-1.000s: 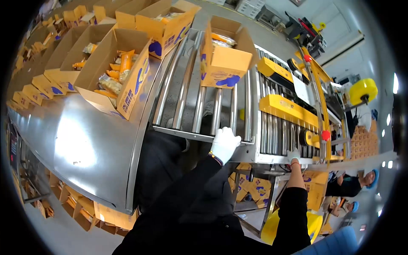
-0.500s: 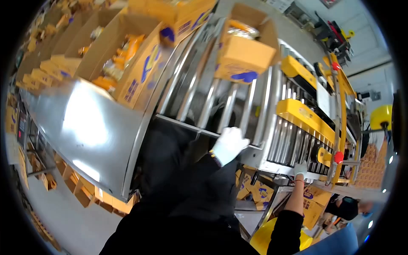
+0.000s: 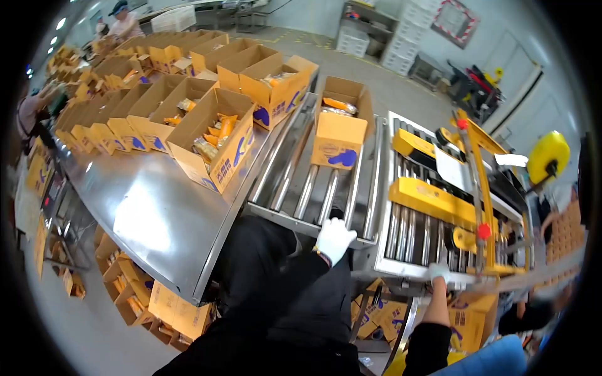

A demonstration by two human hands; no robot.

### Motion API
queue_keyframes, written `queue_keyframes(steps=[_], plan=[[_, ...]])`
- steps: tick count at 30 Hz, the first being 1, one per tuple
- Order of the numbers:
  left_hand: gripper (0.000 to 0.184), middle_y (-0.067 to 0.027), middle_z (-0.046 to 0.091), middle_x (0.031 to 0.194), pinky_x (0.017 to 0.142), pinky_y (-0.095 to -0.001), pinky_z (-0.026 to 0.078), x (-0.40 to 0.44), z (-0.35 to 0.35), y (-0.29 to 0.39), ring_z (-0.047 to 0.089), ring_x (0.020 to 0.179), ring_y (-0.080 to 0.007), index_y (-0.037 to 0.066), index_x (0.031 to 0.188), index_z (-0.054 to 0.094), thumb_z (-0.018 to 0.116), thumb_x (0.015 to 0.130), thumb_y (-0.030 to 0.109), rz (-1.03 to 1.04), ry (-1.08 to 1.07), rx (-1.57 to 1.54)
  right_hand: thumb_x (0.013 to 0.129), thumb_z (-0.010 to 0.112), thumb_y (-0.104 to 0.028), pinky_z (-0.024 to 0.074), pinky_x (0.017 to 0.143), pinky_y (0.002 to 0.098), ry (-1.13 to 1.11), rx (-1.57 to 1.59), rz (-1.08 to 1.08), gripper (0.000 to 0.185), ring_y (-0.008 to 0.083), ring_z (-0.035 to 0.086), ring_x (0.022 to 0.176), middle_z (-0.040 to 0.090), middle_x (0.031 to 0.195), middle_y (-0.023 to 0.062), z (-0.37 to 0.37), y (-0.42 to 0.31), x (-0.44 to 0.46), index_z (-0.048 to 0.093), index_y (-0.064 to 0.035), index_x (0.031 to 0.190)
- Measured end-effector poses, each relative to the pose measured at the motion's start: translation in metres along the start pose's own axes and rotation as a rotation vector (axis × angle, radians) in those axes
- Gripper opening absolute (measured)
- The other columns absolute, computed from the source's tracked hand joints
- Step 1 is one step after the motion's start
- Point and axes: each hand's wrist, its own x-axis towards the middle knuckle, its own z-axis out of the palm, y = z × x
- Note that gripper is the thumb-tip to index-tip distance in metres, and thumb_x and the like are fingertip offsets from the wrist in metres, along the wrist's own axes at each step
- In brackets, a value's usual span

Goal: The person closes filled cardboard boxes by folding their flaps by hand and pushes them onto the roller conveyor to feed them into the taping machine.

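Observation:
My left hand [image 3: 335, 240], in a white glove, is closed over the front rail [image 3: 285, 216] of a short roller conveyor. My right hand [image 3: 438, 271], also gloved, grips the near frame edge [image 3: 401, 268] of a yellow-armed carton sealing machine [image 3: 433, 202]; its fingers are partly hidden. Beyond my left hand, an open cardboard box [image 3: 338, 135] with orange and clear packets [image 3: 339, 105] stands on the rollers. One flap hangs down toward me. Neither hand touches this box.
Left of the rollers, a steel table [image 3: 141, 213] carries rows of open boxes [image 3: 213, 141] filled with packets. More cartons [image 3: 179, 307] lie below it. Flat cartons [image 3: 382, 316] are under the machine. Other people [image 3: 125, 25] work at the far left and at the right.
My view has tilted up and steadied, showing more of the room and box rows. Both hands stay on the same edges. The box remains on the rollers.

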Motion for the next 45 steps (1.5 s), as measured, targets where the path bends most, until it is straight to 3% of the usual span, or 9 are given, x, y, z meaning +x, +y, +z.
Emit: queue_keyframes(steps=[9,17,21,26,30,34,40,43,45], plan=[[0.013,-0.0077,0.055,0.084,0.077,-0.0432,0.040,0.000,-0.001,0.007,0.056,0.089,-0.0291,0.022,0.083,0.066,0.070,0.084,0.035,-0.058,0.038,-0.048,0.081,0.057,-0.021,0.0551,0.086,0.0485,0.033,-0.049,0.124,0.029,0.0420,0.071,0.093,0.073,0.098,0.0249,-0.041,-0.045,-0.037,0.065,-0.0050,0.103],[0.044,-0.0174,0.059,0.128,0.103,-0.0423,0.046,-0.128,0.036,-0.016,0.056,0.123,-0.0338,0.005,0.136,0.055,0.053,0.093,0.013,0.007,0.294,-0.185,0.092,0.057,-0.021,0.0547,0.096,0.0466,-0.254,-0.512,-0.263,0.031,0.0383,0.069,0.108,0.066,0.129,0.0231,-0.026,-0.016,-0.013,0.073,-0.0110,0.116],[0.031,-0.0156,0.066,0.114,0.091,-0.0420,0.052,-0.251,0.150,-0.025,0.066,0.102,-0.0327,0.004,0.117,0.066,0.050,0.098,0.023,-0.467,-0.823,-0.179,0.088,0.052,-0.021,0.0510,0.095,0.0472,-0.028,-0.012,0.058,0.054,0.0424,0.065,0.110,0.063,0.131,0.0265,0.005,0.004,0.007,0.056,-0.0054,0.139],[0.032,-0.0157,0.067,0.114,0.092,-0.0441,0.052,-0.246,0.143,-0.029,0.066,0.103,-0.0337,0.005,0.116,0.067,0.050,0.098,0.025,-0.480,-0.740,-0.202,0.085,0.057,-0.022,0.0497,0.095,0.0482,0.514,0.226,-0.398,0.061,0.0438,0.066,0.107,0.066,0.120,0.0321,0.169,0.143,0.100,0.055,-0.0022,0.142],[0.032,-0.0159,0.068,0.114,0.092,-0.0457,0.051,-0.214,0.140,-0.046,0.067,0.104,-0.0345,0.006,0.115,0.068,0.050,0.099,0.027,-0.519,-0.743,-0.212,0.088,0.057,-0.023,0.0478,0.096,0.0470,0.020,-0.262,0.013,0.053,0.0404,0.067,0.106,0.063,0.134,0.0203,-0.042,-0.030,-0.050,0.059,0.0001,0.136],[0.033,-0.0160,0.069,0.114,0.092,-0.0474,0.051,-0.167,0.139,-0.065,0.067,0.104,-0.0352,0.006,0.114,0.069,0.051,0.099,0.029,-0.543,-0.775,-0.213,0.092,0.061,-0.029,0.0401,0.109,0.0410,0.048,0.612,-0.121,0.050,0.0369,0.057,0.124,0.063,0.129,0.0268,-0.039,-0.030,-0.051,0.062,0.0049,0.129],[0.034,-0.0162,0.070,0.114,0.093,-0.0498,0.051,-0.148,0.132,-0.073,0.068,0.105,-0.0364,0.007,0.112,0.071,0.051,0.099,0.032,-0.405,-0.861,-0.154,0.085,0.063,-0.041,0.0450,0.093,0.0472,-0.106,-0.506,0.148,0.046,0.0388,0.067,0.084,0.073,0.088,0.0230,-0.071,-0.066,-0.057,0.073,0.0043,0.089],[0.035,-0.0163,0.071,0.114,0.093,-0.0511,0.051,-0.147,0.145,-0.079,0.068,0.106,-0.0370,0.008,0.112,0.071,0.051,0.099,0.033,-0.268,-0.872,-0.076,0.084,0.061,-0.036,0.0459,0.090,0.0483,1.043,-0.239,-0.201,0.043,0.0394,0.064,0.082,0.070,0.084,0.0237,-0.030,-0.034,-0.049,0.070,0.0043,0.097],[0.035,-0.0164,0.071,0.114,0.094,-0.0519,0.051,-0.151,0.144,-0.079,0.068,0.106,-0.0374,0.008,0.111,0.072,0.052,0.099,0.034,-0.173,-0.894,-0.035,0.082,0.060,-0.026,0.0489,0.093,0.0500,0.676,-0.405,-0.077,0.039,0.0439,0.066,0.097,0.070,0.101,0.0267,-0.011,-0.026,-0.054,0.067,-0.0017,0.111]])
